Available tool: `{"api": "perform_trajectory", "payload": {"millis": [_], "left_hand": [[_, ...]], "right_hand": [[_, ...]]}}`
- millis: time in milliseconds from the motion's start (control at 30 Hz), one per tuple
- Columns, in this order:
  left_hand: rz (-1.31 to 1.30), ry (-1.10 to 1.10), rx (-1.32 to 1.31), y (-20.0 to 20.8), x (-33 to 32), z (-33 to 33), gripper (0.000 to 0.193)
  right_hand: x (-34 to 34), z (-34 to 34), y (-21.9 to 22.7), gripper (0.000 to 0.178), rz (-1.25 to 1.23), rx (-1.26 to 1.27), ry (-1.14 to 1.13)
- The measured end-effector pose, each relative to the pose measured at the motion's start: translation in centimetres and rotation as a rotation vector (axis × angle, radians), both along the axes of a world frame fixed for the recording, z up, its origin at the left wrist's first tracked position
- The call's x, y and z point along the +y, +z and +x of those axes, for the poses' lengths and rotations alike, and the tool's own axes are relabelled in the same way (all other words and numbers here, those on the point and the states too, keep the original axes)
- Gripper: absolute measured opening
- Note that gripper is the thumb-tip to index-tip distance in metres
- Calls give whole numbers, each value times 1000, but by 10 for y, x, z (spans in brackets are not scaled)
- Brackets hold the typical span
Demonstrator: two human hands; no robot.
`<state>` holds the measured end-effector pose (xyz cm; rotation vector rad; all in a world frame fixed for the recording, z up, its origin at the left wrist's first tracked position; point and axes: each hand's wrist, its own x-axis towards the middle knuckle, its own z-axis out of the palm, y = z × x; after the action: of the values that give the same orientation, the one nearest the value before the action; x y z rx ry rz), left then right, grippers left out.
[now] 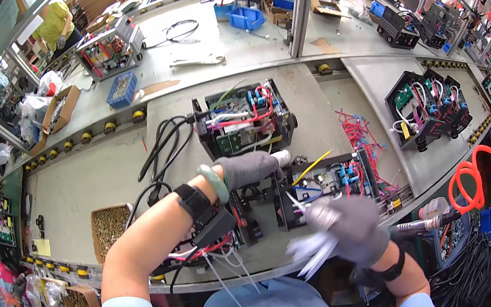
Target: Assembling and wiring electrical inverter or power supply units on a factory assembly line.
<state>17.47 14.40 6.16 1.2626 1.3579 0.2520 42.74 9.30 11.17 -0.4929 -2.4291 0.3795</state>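
Observation:
My left hand [251, 168], in a grey glove, reaches across to the near edge of an open black electronics chassis [247, 121]. Its fingers are drawn together at the corner of a second open chassis [327, 185]; what they grip, if anything, is hidden. Over the front of that second chassis, my right hand [357, 229], also gloved, is closed on a bunch of white cable ties [315, 248], smeared by motion. A yellow wire [313, 167] sticks up from this chassis. Under my left forearm sits another unit with red and white wires [215, 246], long white ties hanging from it.
A black power cord [158, 148] lies left of the far chassis, and a box of small brass-coloured parts [110, 229] stands further left. Red wires [362, 141] are heaped at right. More chassis units [424, 106] stand beyond, near a coiled orange air hose [470, 175].

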Motion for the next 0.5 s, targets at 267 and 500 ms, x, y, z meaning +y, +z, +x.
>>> {"api": "perform_trajectory", "payload": {"millis": [267,500], "left_hand": [[46,-58,95,17,-4,-1,66],[491,63,141,34,-32,24,21]], "right_hand": [[-10,-11,-15,21,249,-149,1],[3,-26,-24,18,60,46,-52]]}}
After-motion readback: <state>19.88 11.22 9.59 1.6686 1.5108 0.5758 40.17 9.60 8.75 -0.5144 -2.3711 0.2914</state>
